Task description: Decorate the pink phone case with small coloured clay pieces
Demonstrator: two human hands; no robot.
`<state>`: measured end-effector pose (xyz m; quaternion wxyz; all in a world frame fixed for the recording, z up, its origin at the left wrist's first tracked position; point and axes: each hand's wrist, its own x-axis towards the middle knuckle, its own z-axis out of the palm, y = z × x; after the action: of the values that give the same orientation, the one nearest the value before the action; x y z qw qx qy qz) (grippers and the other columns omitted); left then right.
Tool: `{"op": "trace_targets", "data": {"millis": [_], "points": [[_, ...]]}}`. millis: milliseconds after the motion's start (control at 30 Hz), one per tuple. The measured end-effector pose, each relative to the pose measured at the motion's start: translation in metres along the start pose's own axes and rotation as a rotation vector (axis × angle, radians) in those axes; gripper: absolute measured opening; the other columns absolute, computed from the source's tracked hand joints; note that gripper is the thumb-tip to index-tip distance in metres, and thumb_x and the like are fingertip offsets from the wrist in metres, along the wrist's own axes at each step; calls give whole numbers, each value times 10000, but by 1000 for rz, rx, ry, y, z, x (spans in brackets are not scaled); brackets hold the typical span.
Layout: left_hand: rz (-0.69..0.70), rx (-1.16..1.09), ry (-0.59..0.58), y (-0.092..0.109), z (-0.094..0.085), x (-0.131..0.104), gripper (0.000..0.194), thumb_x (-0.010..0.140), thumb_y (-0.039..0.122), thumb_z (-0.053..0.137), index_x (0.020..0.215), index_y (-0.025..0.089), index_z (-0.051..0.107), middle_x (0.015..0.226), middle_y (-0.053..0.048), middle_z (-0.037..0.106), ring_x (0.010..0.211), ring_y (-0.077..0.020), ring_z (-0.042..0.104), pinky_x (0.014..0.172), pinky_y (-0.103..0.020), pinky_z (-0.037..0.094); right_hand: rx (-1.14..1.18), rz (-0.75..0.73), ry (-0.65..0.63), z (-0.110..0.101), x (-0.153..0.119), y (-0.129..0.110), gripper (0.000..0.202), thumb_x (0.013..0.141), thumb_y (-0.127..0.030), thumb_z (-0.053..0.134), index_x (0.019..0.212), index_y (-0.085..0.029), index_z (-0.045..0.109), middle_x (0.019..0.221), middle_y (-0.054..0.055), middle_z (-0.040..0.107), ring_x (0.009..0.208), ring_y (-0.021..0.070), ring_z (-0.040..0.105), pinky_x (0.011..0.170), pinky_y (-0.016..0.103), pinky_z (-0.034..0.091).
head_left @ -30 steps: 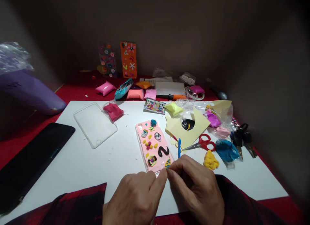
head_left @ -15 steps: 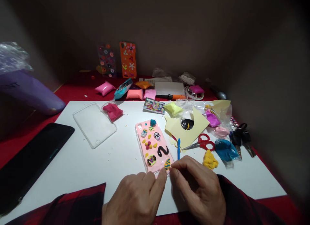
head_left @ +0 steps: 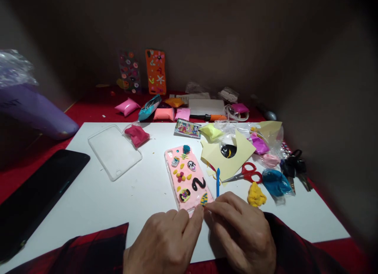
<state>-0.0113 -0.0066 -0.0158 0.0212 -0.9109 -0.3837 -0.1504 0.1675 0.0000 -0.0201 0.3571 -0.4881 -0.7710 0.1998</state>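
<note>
A pink phone case [head_left: 189, 183] lies on the white board, covered with small clay shapes. Among these are a black swan-like figure [head_left: 199, 184], a red-and-yellow flower [head_left: 181, 176] and, at the lower right corner, a yellow-and-blue striped piece [head_left: 204, 199]. My left hand [head_left: 168, 238] is curled closed at the case's bottom edge, its index fingertip just below the striped piece. From the right, my right hand [head_left: 240, 228] touches that same corner with its index fingertip. Its fingers are bent together; whatever they may hold is hidden. Near its knuckles lies a blue modelling tool [head_left: 217, 182].
Red-handled scissors [head_left: 248, 173], yellow clay [head_left: 256, 194] and a bag of blue clay [head_left: 277, 182] lie to the right. On the left are a clear case [head_left: 115, 152] and a black phone [head_left: 38, 195]. Clay packets and two decorated cases, one orange [head_left: 156, 72], are at the back.
My right index fingertip has shifted slightly left, onto the corner by the striped piece, and the thumb has dropped lower. My left hand is nearly still.
</note>
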Motion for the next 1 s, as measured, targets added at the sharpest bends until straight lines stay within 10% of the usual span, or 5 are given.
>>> {"op": "trace_targets", "data": {"millis": [233,1000], "points": [[-1,35,17,-1,3,-3,383,832,15,332,1178,75,484,598,13,540,456,-153,535,377,-271,368,-54,90,180,-16,8,14,84,834,-132,545,815,-190,603,652,0,584,567,135,535,541,266,404],[-27,11,5,-1,5,-6,321,913,123,331,1186,99,498,658,4,570,530,-161,571,437,-311,438,-397,56,20,-7,6,11,129,805,-138,447,811,-184,567,684,31,538,626,183,554,549,284,395]]}}
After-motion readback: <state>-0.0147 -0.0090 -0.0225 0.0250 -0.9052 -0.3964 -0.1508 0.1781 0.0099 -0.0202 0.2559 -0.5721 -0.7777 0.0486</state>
